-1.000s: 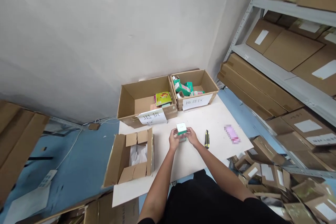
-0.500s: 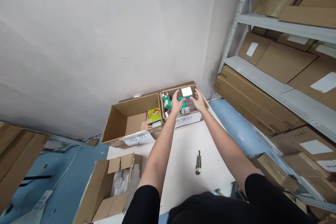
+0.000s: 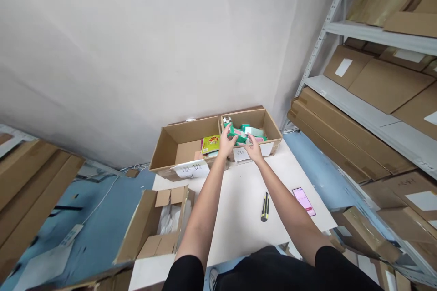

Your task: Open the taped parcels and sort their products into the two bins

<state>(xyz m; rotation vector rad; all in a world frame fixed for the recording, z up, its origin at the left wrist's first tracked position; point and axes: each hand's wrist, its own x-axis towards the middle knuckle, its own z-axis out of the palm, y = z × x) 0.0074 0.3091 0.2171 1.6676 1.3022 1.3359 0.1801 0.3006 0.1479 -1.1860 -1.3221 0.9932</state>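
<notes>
A small green box with a pink panel point(image 3: 238, 133) is gripped between my two hands at the front of the right cardboard carton point(image 3: 273, 122). My left hand point(image 3: 226, 142) has its fingers round the left end. At the right end, my right hand point(image 3: 253, 149) closes its thumb and fingers on it. Just behind lies a pale box point(image 3: 254, 131), among several other green boxes. The left cardboard carton point(image 3: 167, 145) stands alongside, with a yellow-green booklet point(image 3: 210, 144) inside.
On the white table point(image 3: 235, 209) lie a black-and-yellow utility knife point(image 3: 265, 207) and a phone point(image 3: 303, 201). An open cardboard box point(image 3: 136, 227) with white plastic inside sits at the left. Shelves of cartons point(image 3: 385, 82) rise on the right, and a wall point(image 3: 170, 45) stands behind.
My hands were spread apart over the right carton and now hold a green box at its front. The white-faced box has dropped lower in the carton. The view has shifted, bringing the phone into sight.
</notes>
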